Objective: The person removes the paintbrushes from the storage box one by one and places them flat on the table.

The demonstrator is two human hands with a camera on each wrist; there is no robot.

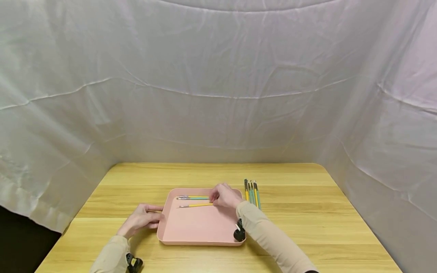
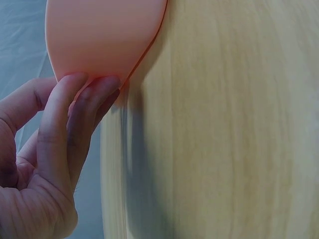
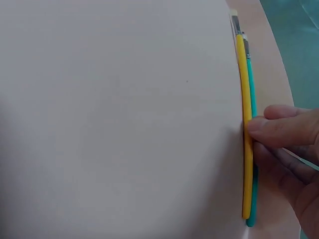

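A pink tray (image 1: 198,231) lies on the wooden table (image 1: 307,227). Two paint brushes lie inside it near the far rim, one teal-handled (image 1: 192,197) and one yellow-handled (image 1: 195,205). My right hand (image 1: 222,197) pinches the yellow brush at its handle end. In the right wrist view the thumb (image 3: 269,130) presses on the yellow brush (image 3: 242,89), with the teal brush (image 3: 250,84) right beside it. My left hand (image 1: 145,219) rests on the table, fingertips (image 2: 87,87) touching the tray's left outer wall (image 2: 104,35).
Several more brushes (image 1: 252,192) with green and yellow handles lie side by side on the table just right of the tray. White cloth (image 1: 218,94) hangs around the back and sides. The table's left edge drops off near my left arm.
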